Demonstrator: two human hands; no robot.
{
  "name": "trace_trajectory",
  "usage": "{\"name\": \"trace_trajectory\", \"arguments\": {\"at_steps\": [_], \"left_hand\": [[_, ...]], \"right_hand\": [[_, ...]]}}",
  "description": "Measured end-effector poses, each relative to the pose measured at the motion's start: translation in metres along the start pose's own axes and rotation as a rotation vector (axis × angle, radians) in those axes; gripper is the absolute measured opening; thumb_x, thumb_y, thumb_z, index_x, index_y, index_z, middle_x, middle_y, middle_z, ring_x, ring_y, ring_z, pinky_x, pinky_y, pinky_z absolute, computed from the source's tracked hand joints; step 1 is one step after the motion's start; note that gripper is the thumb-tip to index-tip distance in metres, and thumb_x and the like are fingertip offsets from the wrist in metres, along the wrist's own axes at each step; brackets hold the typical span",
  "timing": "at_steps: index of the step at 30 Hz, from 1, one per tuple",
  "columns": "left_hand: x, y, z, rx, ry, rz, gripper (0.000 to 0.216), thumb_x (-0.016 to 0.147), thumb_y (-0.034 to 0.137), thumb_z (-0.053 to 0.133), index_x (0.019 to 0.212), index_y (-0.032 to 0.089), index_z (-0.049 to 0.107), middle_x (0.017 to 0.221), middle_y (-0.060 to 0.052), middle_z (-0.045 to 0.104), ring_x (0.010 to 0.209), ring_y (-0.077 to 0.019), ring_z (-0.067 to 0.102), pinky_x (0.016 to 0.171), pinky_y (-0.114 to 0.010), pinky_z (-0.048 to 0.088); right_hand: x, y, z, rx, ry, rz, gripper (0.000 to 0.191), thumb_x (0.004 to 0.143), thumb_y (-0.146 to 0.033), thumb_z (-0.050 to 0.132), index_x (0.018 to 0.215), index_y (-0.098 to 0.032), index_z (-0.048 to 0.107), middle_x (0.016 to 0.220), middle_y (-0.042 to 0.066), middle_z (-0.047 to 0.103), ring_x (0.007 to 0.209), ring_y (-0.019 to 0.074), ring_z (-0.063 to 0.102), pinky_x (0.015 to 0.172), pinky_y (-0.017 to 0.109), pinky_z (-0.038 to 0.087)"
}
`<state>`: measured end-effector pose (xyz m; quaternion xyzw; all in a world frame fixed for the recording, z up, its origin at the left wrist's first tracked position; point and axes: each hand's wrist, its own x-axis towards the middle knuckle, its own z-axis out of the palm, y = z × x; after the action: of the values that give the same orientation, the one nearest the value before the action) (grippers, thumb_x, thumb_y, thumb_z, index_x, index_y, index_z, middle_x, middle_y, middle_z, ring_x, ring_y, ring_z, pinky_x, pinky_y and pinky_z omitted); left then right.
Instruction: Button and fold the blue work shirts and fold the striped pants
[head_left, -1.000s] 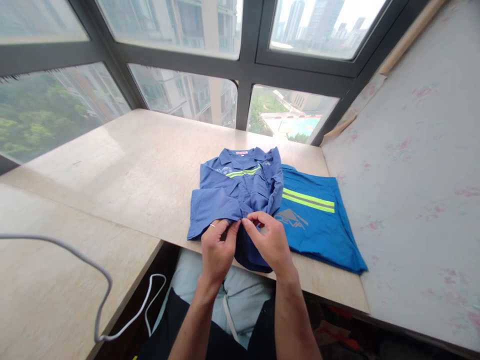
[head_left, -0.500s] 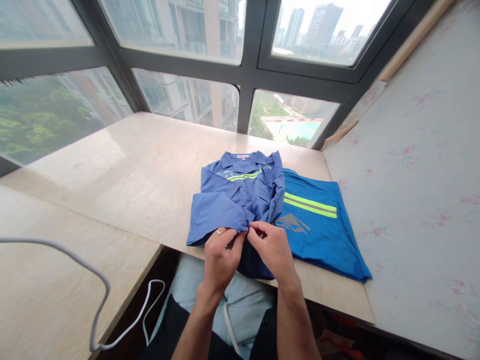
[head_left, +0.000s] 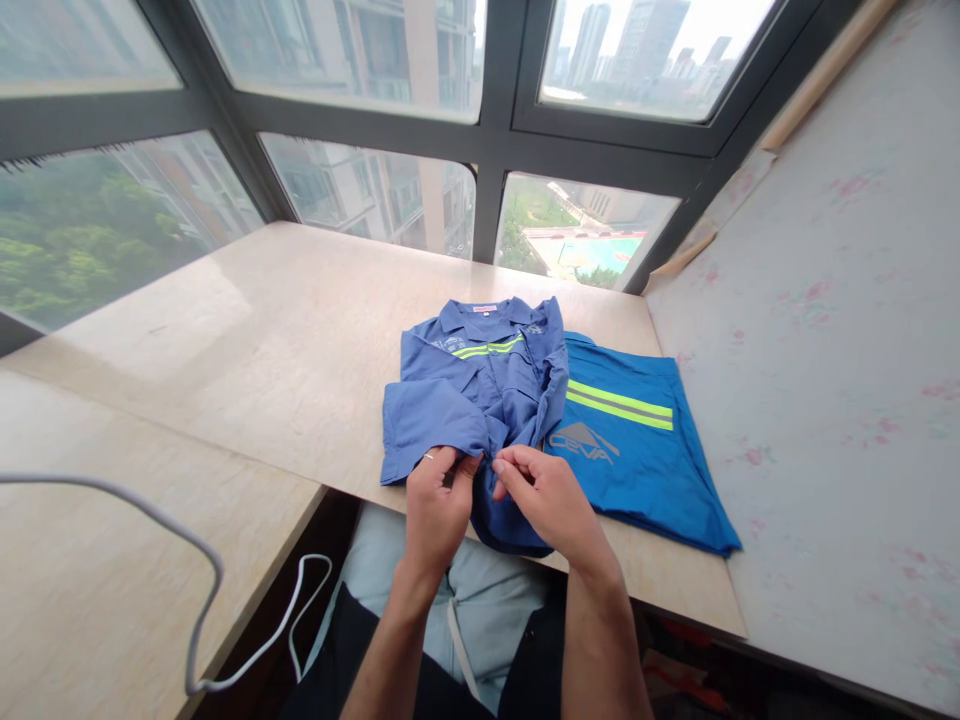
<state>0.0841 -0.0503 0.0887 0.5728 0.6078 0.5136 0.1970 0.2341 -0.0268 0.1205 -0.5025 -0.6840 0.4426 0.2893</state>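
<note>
A blue work shirt (head_left: 480,385) with a yellow-green reflective stripe lies collar-away on the pale table (head_left: 285,340), its lower hem hanging over the near edge. My left hand (head_left: 435,505), with a ring on one finger, pinches the shirt's front edge near the hem. My right hand (head_left: 544,495) pinches the facing edge right beside it, fingertips almost touching. A brighter blue folded garment (head_left: 637,450) with a reflective stripe and a grey logo lies to the right, partly under the shirt.
Large windows (head_left: 375,190) run along the table's far side. A floral-patterned surface (head_left: 825,350) rises at the right. A white cable (head_left: 202,590) loops over the lower left table and hangs into the gap. Pale fabric (head_left: 465,590) lies on my lap.
Both hands stay pinched on the shirt's front near the hem, with only small shifts of the fingers. The shirt's left sleeve fold has shifted slightly.
</note>
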Motion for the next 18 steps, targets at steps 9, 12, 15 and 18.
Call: {"name": "trace_trajectory", "arguments": {"at_steps": [9, 12, 15, 18], "left_hand": [[-0.003, 0.004, 0.001, 0.097, -0.047, 0.056, 0.027, 0.095, 0.030, 0.055, 0.071, 0.018, 0.061, 0.068, -0.001, 0.062, 0.063, -0.0144, 0.055, 0.062, -0.027, 0.040], [-0.003, 0.008, -0.001, 0.104, -0.090, 0.105, 0.026, 0.093, 0.032, 0.058, 0.071, 0.019, 0.059, 0.070, -0.002, 0.062, 0.066, -0.0152, 0.056, 0.064, -0.027, 0.041], [-0.002, 0.009, -0.003, 0.041, -0.107, 0.101, 0.024, 0.094, 0.029, 0.056, 0.073, 0.018, 0.061, 0.071, -0.002, 0.062, 0.067, -0.0147, 0.056, 0.065, -0.027, 0.042], [-0.002, 0.008, -0.003, -0.009, -0.060, 0.078, 0.024, 0.095, 0.027, 0.055, 0.074, 0.018, 0.062, 0.071, -0.001, 0.061, 0.067, -0.0142, 0.056, 0.066, -0.026, 0.043]], "right_hand": [[0.002, 0.003, -0.002, 0.063, 0.000, -0.075, 0.024, 0.097, -0.029, 0.048, 0.075, -0.021, 0.056, 0.066, -0.004, 0.061, 0.065, 0.0122, 0.056, 0.067, 0.023, 0.040], [0.002, 0.004, 0.000, 0.120, 0.010, -0.068, 0.021, 0.096, -0.030, 0.049, 0.079, -0.021, 0.057, 0.067, -0.004, 0.060, 0.065, 0.0125, 0.056, 0.066, 0.023, 0.041], [0.003, 0.003, 0.004, 0.139, 0.043, -0.061, 0.019, 0.094, -0.031, 0.050, 0.081, -0.020, 0.059, 0.067, -0.004, 0.059, 0.066, 0.0128, 0.057, 0.066, 0.023, 0.042], [0.005, 0.000, 0.010, 0.136, 0.101, -0.055, 0.019, 0.091, -0.032, 0.052, 0.079, -0.019, 0.060, 0.067, -0.003, 0.059, 0.065, 0.0129, 0.055, 0.064, 0.023, 0.042]]}}
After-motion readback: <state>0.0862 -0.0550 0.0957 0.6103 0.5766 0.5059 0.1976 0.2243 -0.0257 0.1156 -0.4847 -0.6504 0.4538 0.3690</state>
